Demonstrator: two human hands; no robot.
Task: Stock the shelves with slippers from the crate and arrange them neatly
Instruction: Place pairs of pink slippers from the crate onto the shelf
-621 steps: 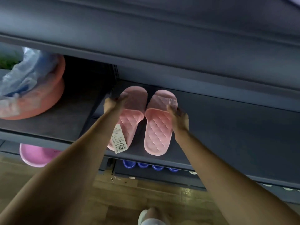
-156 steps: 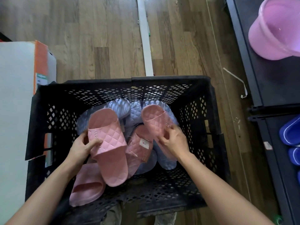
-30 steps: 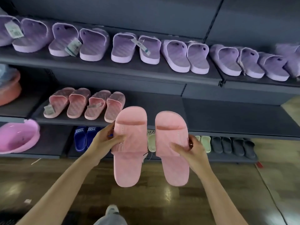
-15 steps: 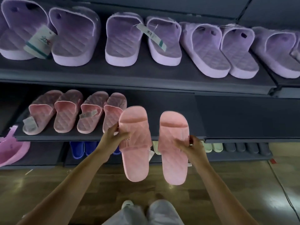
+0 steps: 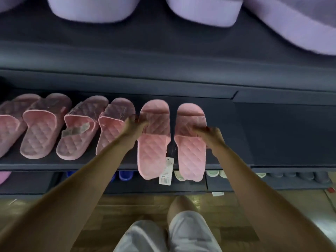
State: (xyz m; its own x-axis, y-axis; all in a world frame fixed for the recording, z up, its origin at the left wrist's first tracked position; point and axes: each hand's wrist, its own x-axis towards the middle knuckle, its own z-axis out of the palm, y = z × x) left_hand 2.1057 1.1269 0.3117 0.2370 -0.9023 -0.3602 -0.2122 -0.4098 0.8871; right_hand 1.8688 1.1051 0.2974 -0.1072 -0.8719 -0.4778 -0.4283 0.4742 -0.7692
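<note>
Two pink quilted slippers lie toes-in on the dark middle shelf (image 5: 272, 146), heels jutting past its front edge. My left hand (image 5: 133, 125) grips the strap of the left pink slipper (image 5: 151, 157). My right hand (image 5: 211, 136) grips the strap of the right pink slipper (image 5: 190, 157). A white price tag (image 5: 166, 172) dangles between the two. To their left, two pink pairs (image 5: 60, 130) stand in a row on the same shelf. The crate is out of view.
Lilac slippers (image 5: 200, 11) line the upper shelf, close above. On the bottom shelf sit blue slippers (image 5: 125, 175), pale green slippers (image 5: 214, 173) and grey slippers (image 5: 300, 174). The middle shelf is bare to the right. My knees (image 5: 163, 233) are over a wooden floor.
I have stepped closer and crouched. Both hands have carried the pink pair forward from mid-air onto the middle shelf, right of the earlier pairs.
</note>
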